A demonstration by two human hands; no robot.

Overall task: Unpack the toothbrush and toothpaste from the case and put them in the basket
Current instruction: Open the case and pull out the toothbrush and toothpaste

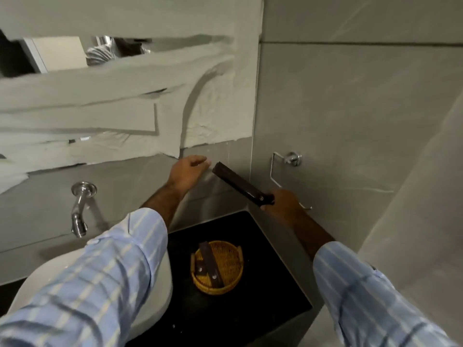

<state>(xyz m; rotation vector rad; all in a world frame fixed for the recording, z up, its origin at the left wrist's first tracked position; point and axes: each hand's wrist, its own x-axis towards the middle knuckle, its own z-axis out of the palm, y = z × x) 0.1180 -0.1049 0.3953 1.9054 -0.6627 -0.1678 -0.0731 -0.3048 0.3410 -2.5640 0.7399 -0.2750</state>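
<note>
- Head view, nearest first: your two sleeves [105, 266] come up from 7 and 5 o'clock, over the white basin [160, 291] and the black counter [250, 309].
- On that counter, just below centre, sits the woven basket [235, 251] with two dark flat pieces [209, 265] lying across it toward 7 o'clock. You cannot tell from here whether they are case parts or the toothbrush and toothpaste, so look before you count anything as done.
- Farther out, at about 3 o'clock from centre, your right hand [283, 205] is closed around the lower end of the dark case [240, 184], which it holds up in the air slanting toward 11 o'clock, well above the basket.
- Your left hand [188, 171] is at 12 o'clock, fingers loosely spread, holding nothing, just beside the case's far end.
- Probably the next thing is opening it: keep the right-hand grip firm near the clasp end, take the free end with your left, and bring the case down over the basket before pulling, so anything that slips out drops there and not into the basin.
- Beyond, the tap [80, 211] is at 9 o'clock and the wall holder [285, 166] at 2 o'clock; keep clear of both.
</note>
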